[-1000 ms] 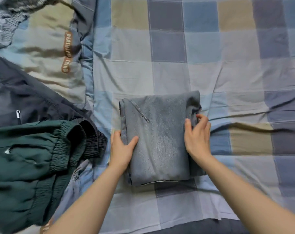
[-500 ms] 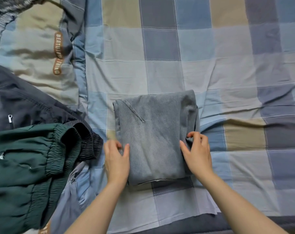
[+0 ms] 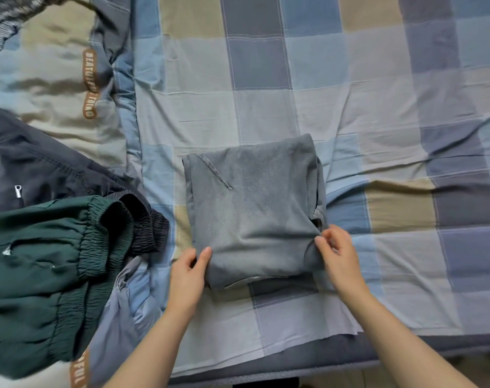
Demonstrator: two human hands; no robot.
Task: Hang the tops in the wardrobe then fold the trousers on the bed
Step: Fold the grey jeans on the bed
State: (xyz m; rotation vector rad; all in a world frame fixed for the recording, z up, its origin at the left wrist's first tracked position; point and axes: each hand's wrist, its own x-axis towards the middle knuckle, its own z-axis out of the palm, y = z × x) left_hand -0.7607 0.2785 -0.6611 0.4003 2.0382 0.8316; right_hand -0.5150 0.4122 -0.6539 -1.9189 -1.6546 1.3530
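Folded grey trousers [image 3: 252, 214] lie as a compact rectangle in the middle of the checked bed sheet [image 3: 378, 107]. My left hand [image 3: 188, 271] grips the near left corner of the bundle, thumb on top and fingers under the edge. My right hand [image 3: 337, 252] pinches the near right edge, where the layers bunch up. Green trousers [image 3: 42, 275] with an elastic waistband lie in a heap at the left, on top of dark navy trousers [image 3: 36, 169] with a zip.
A quilt [image 3: 56, 65] in beige and blue with brown lettering covers the bed's upper left. A light blue-grey garment [image 3: 120, 309] pokes out beneath the green trousers. The bed's front edge [image 3: 322, 362] runs along the bottom.
Both hands slid toward me along the grey bundle, from pressing on its sides to gripping its near corners. The near edge now bunches up between them.
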